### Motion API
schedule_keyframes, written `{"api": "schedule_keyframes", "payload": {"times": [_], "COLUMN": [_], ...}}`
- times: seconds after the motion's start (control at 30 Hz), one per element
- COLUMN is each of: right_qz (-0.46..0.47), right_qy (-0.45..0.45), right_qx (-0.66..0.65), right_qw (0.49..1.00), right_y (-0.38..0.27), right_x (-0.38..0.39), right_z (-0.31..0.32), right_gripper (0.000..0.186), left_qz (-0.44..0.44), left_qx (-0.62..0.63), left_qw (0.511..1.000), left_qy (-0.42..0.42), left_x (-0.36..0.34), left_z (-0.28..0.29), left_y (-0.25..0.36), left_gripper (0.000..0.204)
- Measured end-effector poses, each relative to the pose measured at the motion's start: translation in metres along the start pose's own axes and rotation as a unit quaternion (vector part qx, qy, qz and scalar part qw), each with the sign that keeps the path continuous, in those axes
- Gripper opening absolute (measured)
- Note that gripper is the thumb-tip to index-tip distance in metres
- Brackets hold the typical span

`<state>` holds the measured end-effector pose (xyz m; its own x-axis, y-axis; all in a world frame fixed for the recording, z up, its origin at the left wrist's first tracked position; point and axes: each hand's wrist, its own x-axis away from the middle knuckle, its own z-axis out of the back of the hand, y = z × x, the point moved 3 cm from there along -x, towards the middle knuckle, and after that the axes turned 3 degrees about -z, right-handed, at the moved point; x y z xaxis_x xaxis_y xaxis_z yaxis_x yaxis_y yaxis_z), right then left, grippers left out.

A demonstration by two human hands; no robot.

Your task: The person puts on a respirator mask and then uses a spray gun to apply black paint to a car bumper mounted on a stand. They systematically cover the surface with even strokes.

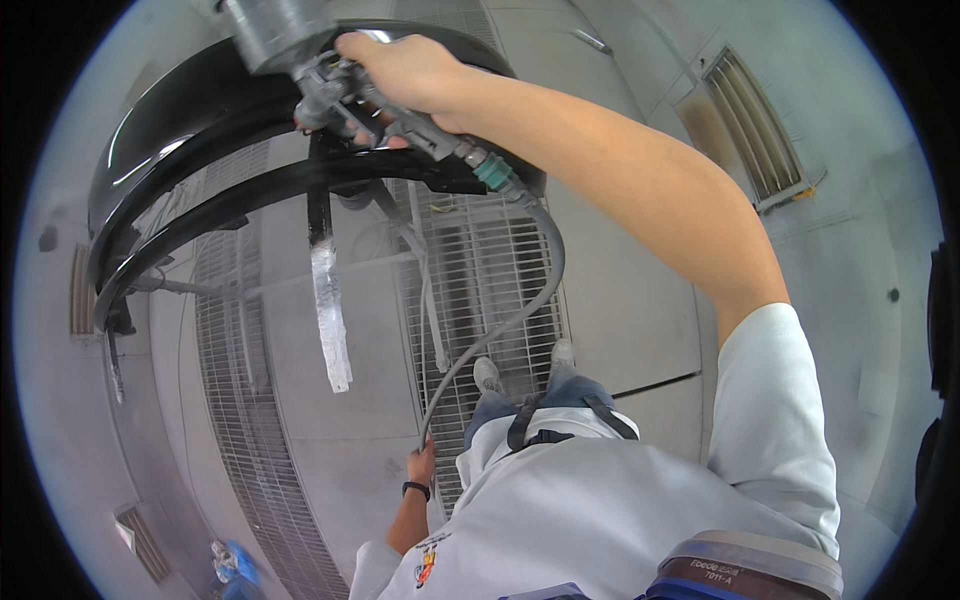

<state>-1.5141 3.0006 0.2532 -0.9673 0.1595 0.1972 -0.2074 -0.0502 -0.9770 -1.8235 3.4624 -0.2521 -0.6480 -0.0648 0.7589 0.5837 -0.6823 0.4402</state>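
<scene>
Gripping spray gun (325, 92), within right hand (408, 76)

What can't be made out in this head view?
Head view:
Metal cup: far end cut off by the top edge.
Right hand: partly hidden by the spray gun.
Hose: hidden where the left hand covers it.
Black curved panel: partly covered by the spray gun and right arm.
Blue object: too small to identify.
</scene>
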Motion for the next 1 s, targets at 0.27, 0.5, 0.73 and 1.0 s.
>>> {"api": "schedule_keyframes", "payload": {"times": [0.27,0.5,0.73,1.0], "right_qz": [-0.071,-0.137,-0.170,-0.220], "right_qy": [0.038,0.065,0.058,0.088], "right_qx": [-0.066,-0.119,-0.193,-0.245], "right_qw": [0.995,0.981,0.965,0.940], "right_y": [0.095,0.221,0.358,0.491], "right_x": [0.008,0.019,0.010,-0.026], "right_z": [0.121,0.263,0.353,0.364], "right_gripper": [0.055,0.055,0.056,0.056], "left_qz": [0.012,0.050,0.150,0.274], "left_qx": [-0.113,-0.087,-0.128,0.081], "left_qw": [0.993,0.994,0.979,0.957], "left_qy": [0.016,0.033,0.051,0.053], "left_x": [0.030,0.060,0.146,0.201], "left_z": [-0.049,-0.129,-0.210,-0.256], "left_y": [-0.004,0.037,0.059,0.082], "left_gripper": [0.065,0.063,0.058,0.053]}}
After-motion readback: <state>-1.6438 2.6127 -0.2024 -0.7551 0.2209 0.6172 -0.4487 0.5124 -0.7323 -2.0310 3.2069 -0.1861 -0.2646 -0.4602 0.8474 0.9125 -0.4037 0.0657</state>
